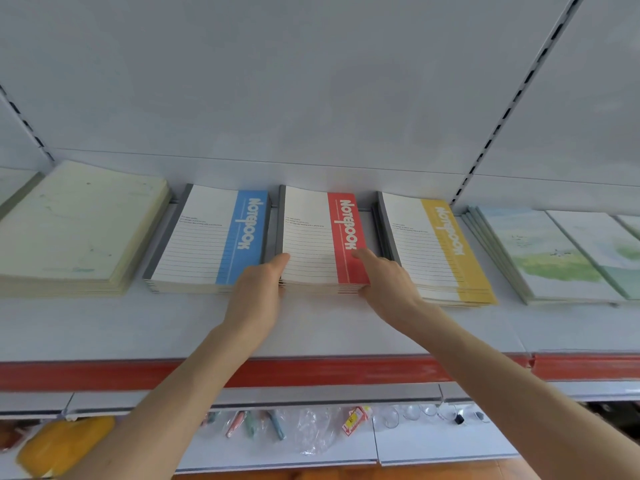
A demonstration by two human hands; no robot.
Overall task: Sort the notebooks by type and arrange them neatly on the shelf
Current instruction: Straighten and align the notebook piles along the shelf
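Note:
A stack of red-striped notebooks lies in the middle of the white shelf. My left hand grips the stack's near left corner, thumb on top of the cover. My right hand holds the near right corner, forefinger stretched over the red stripe and thumb under the stack's edge. To the left sits a blue-striped notebook stack, to the right a yellow-striped stack. A pale green stack is far left, and landscape-cover notebooks are far right.
A red price rail runs along the shelf's front edge. The lower shelf holds a yellow pouch, packaged pens, a clear plastic bag and small clear items. Slotted uprights frame the back panel.

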